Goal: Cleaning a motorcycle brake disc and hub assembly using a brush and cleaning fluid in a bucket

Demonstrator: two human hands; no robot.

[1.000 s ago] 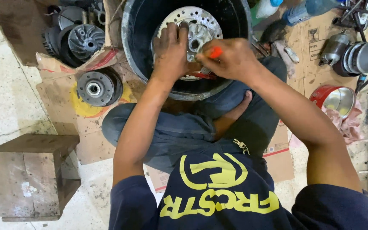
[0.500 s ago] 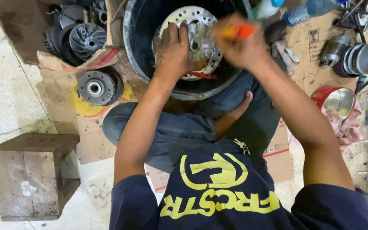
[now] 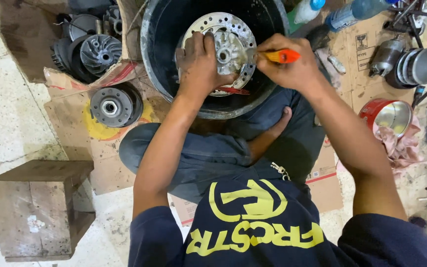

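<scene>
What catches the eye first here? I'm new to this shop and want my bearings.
The left hand presses a drilled metal disc inside a black tub, top centre. The right hand grips an orange-handled tool against the disc. A wooden block sits lower left.

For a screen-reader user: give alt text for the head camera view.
A seated person's left hand steadies a drilled metal disc inside a black tub, while the right hand works an orange-handled tool at its hub.
</scene>
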